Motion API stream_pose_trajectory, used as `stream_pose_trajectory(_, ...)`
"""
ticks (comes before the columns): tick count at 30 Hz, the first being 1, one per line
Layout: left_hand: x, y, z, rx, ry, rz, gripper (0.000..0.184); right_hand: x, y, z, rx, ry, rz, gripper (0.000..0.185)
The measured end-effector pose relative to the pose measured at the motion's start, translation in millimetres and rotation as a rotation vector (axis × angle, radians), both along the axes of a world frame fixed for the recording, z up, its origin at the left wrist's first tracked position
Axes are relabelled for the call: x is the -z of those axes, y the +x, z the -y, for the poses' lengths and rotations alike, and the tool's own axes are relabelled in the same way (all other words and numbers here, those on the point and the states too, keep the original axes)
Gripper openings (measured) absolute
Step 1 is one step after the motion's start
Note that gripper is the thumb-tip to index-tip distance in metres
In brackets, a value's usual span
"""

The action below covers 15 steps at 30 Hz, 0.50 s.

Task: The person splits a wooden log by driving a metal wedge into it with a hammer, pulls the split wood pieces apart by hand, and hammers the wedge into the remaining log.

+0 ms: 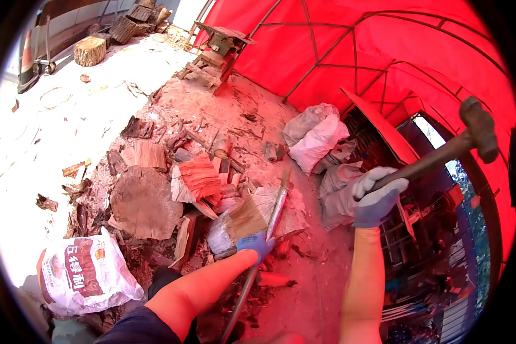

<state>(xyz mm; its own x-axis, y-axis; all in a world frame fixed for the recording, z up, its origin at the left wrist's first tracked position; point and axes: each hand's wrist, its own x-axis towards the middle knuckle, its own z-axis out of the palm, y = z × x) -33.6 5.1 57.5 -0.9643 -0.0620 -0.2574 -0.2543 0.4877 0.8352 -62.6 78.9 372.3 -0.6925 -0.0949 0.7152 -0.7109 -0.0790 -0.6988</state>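
Right hand (379,192), in a grey-and-white work glove, is clenched around the wooden handle of a blunt-headed brown hammer (436,159), held raised. Left hand (257,245), gloved in blue, is closed around a long silvery metal bar (277,212), which is slanted across a pale-faced split log (246,221); contact between bar and log cannot be determined. Beyond the log, a reddish split wood block (198,178) is seen beside a broad round brown stump (146,202). Stuffed pale sacks (321,140) are grouped farther off, beneath a red fabric canopy (327,40).
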Motion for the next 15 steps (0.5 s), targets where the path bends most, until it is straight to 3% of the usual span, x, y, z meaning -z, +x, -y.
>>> stream_pose_trajectory(2,4,-2,1,0.019,0.009,0.032,0.057,187,-1,-54,0.182,0.391,1.068,0.063)
stream_pose_trajectory(3,1,-1,3,0.015,0.011,-0.017,0.056,237,8,-74,0.17,0.441,1.382,0.064)
stream_pose_trajectory(8,0,-6,5,-0.023,0.107,0.009,0.056,188,36,-70,0.208,0.516,1.356,0.069)
stream_pose_trajectory(12,7,-2,4,0.027,0.031,-0.013,0.057,72,59,-51,0.216,0.399,0.924,0.067)
stream_pose_trajectory(15,1,-3,7,0.01,0.045,-0.022,0.058,-42,63,-30,0.187,0.306,0.408,0.065)
